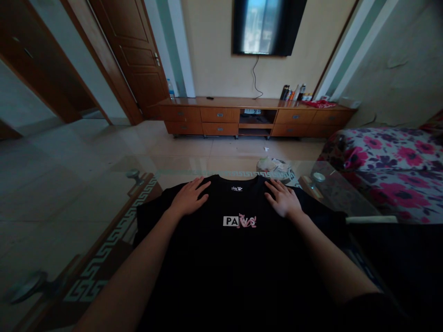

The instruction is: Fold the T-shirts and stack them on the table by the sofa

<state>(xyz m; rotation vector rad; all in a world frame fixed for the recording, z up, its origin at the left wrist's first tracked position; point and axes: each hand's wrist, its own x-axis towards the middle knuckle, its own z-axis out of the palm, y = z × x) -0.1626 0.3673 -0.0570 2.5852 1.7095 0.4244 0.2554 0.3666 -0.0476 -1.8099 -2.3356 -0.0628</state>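
Note:
A black T-shirt (238,263) lies spread out face up on the glass table (114,221), its neckline at the far side. White "PAWS" lettering with a pink cartoon figure is printed across the chest. My left hand (188,196) rests flat on the shirt's left shoulder, fingers apart. On the opposite shoulder, my right hand (283,198) lies flat too, its fingers spread. Both sleeves stretch outward past my hands. The shirt's lower part is very dark, so its hem cannot be made out.
Beyond the table stands a low wooden cabinet (219,121) holding several bottles (294,93). A crumpled plastic bag (273,164) shows near the table's far edge. At right are a flowered sofa (391,161) and a dark cloth-like item (398,249). A television (268,27) hangs above.

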